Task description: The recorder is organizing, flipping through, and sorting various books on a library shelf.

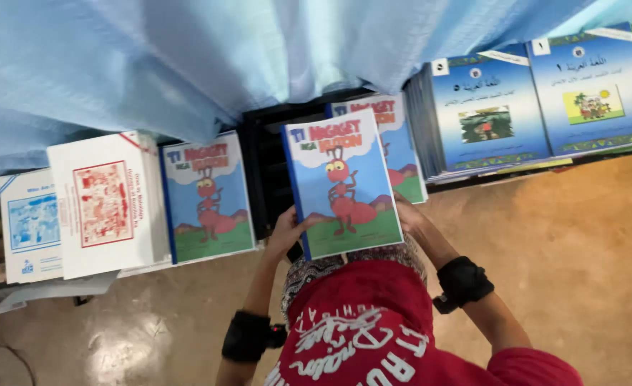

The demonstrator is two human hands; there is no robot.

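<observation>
Leftmost, a pale booklet with a blue drawing (30, 225) lies on the low dark shelf (266, 179), and a white booklet with a red picture (105, 204) rests over its right edge. Just beside that sits a stack of ant picture books (207, 196), blue-skied with a red ant on green grass. Next comes the left hand (285, 232), its fingers curled round the lower left edge of the held ant book (343, 182), which is lifted upright above the shelf and faces the camera. Behind it, partly hidden, lies 1 more ant book (394, 139). The right hand (409, 214) grips the held book's lower right edge; only part of it shows. Both wrists wear black bands. Further right stand 2 stacks of blue textbooks (491, 111) (591, 89). Pale blue cloth (187, 57) hangs across the top.
</observation>
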